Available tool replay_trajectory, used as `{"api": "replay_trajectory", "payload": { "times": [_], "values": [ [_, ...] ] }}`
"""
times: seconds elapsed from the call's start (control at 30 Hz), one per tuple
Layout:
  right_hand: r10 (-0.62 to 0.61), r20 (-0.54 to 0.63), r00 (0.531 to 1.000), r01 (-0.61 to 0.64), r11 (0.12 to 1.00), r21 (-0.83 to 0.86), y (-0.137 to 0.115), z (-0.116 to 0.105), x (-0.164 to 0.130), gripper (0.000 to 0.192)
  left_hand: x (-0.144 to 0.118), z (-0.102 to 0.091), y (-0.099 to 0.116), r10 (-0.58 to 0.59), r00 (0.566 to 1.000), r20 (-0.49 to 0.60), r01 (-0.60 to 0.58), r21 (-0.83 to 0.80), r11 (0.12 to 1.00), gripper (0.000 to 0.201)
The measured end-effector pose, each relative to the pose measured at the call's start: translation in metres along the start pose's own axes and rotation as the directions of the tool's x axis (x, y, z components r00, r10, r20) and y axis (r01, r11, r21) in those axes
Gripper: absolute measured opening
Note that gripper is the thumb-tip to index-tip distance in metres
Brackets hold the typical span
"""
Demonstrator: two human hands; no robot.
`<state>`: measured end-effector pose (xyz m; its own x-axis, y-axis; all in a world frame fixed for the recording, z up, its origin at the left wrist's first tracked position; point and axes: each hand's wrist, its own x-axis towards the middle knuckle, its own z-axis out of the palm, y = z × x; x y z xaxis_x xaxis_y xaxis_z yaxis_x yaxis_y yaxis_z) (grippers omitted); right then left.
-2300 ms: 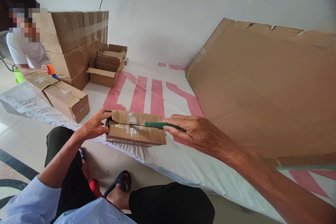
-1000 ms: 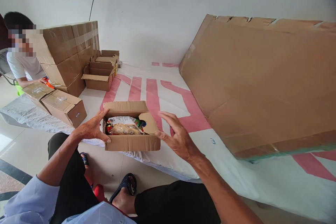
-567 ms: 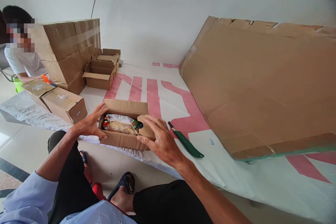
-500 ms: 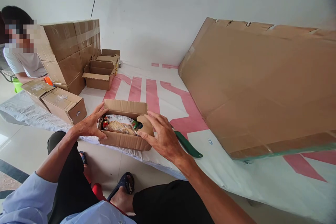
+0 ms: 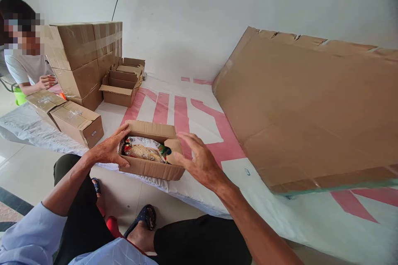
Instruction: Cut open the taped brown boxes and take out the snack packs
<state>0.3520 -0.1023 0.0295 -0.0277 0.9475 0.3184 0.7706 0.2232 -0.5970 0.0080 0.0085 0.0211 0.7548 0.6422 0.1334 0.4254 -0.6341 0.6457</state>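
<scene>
Clasping: left hand [image 5: 108,149] holds the left end of the open carton [image 5: 152,169], thumb on the near flap, fingers at the far corner.
Spread: right hand [image 5: 200,163], fingers and thumb apart, at the carton's right end; whether it touches the end flap [image 5: 175,148] I cannot tell.
Carton: between the two hands, flaps parted, a clear-wrapped item [image 5: 144,153] lying inside.
Front edge: carton sits at the near rim of the cloth-covered table [image 5: 205,122], close to the person's knees.
Right side: pink-striped cloth runs from the carton to a large cardboard sheet [image 5: 311,112].
Far side: striped cloth reaches back to the wall [image 5: 186,16].
Left side: two taped boxes [image 5: 76,120] lie near the left hand, the stacked boxes [image 5: 79,49] beyond.
</scene>
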Motion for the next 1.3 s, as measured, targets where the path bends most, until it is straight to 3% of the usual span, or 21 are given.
{"api": "replay_trajectory", "payload": {
  "times": [0.1,0.17,0.27,0.43,0.57,0.67,0.83,0.93,1.03,1.17,1.3],
  "values": [
    [-0.206,0.172,0.963,0.217,0.975,-0.047,-0.006,-0.003,-0.002,0.049,0.003,0.000,0.002,0.020,1.000,-0.003,-0.020,-0.015,1.000,0.135],
    [-0.270,0.271,0.924,0.301,0.950,-0.078,-0.009,-0.002,0.000,0.037,0.005,-0.001,0.004,0.026,1.000,-0.012,-0.027,-0.030,0.999,0.131],
    [-0.322,0.312,0.894,0.374,0.919,-0.122,-0.010,0.000,0.005,0.021,0.006,-0.002,0.008,0.006,1.000,-0.022,-0.007,-0.042,0.999,0.126],
    [-0.432,0.205,0.878,0.468,0.865,-0.181,-0.004,-0.006,0.008,0.017,0.006,-0.002,0.011,-0.028,0.999,-0.016,0.027,-0.065,0.997,0.122],
    [-0.476,-0.012,0.879,0.448,0.834,-0.322,0.008,-0.017,0.003,0.015,0.006,-0.002,0.012,-0.033,0.999,-0.008,0.032,-0.061,0.998,0.123],
    [-0.432,-0.118,0.894,0.350,0.838,-0.418,0.024,-0.019,-0.010,0.017,0.007,0.000,0.012,-0.060,0.998,-0.022,0.059,-0.039,0.998,0.123],
    [-0.324,-0.082,0.942,0.269,0.880,-0.391,0.035,-0.011,-0.023,0.021,0.010,0.003,0.017,-0.088,0.996,-0.034,0.087,-0.038,0.995,0.116],
    [-0.265,-0.024,0.964,0.232,0.880,-0.415,0.014,-0.013,-0.013,0.021,0.011,0.004,0.019,-0.074,0.996,-0.044,0.072,-0.044,0.996,0.116],
    [-0.139,0.155,0.978,0.188,0.906,-0.379,-0.021,-0.018,0.005,0.018,0.009,0.006,0.020,-0.062,0.997,-0.052,0.059,-0.049,0.997,0.118],
    [0.124,0.436,0.892,0.040,0.936,-0.349,-0.055,-0.020,0.029,0.020,0.004,0.010,0.017,-0.043,0.997,-0.067,0.038,-0.076,0.996,0.125],
    [0.154,0.527,0.836,0.023,0.949,-0.314,-0.056,-0.013,0.045,0.019,-0.001,0.014,0.012,-0.040,0.996,-0.079,0.032,-0.096,0.995,0.132]
  ]
}}
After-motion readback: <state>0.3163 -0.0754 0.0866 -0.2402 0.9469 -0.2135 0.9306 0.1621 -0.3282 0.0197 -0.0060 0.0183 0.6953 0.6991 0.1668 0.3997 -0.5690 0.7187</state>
